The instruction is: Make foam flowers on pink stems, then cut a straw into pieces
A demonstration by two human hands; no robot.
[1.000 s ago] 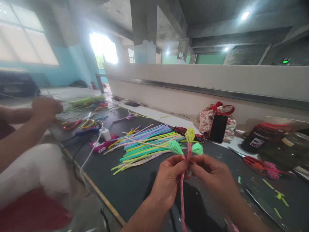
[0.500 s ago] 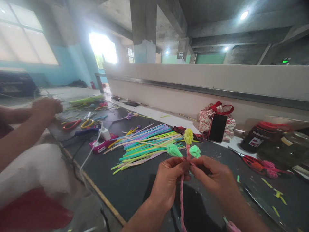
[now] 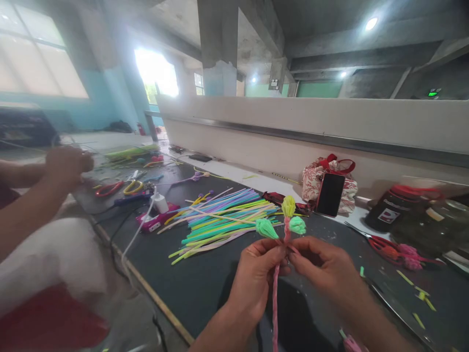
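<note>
The person's left hand (image 3: 254, 276) and right hand (image 3: 322, 264) pinch a fuzzy pink stem (image 3: 275, 298) above the dark table (image 3: 164, 278). It bears 1 yellow bud (image 3: 288, 206) on top, 2 green buds (image 3: 266, 228) lower.

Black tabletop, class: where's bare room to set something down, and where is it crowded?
A bare patch of tabletop lies left of the left hand, bordered by the fuzzy sticks and wooden edge. Crowded: around the pink power strip; at right, around the red-handled tool and yellow-green scraps.
</note>
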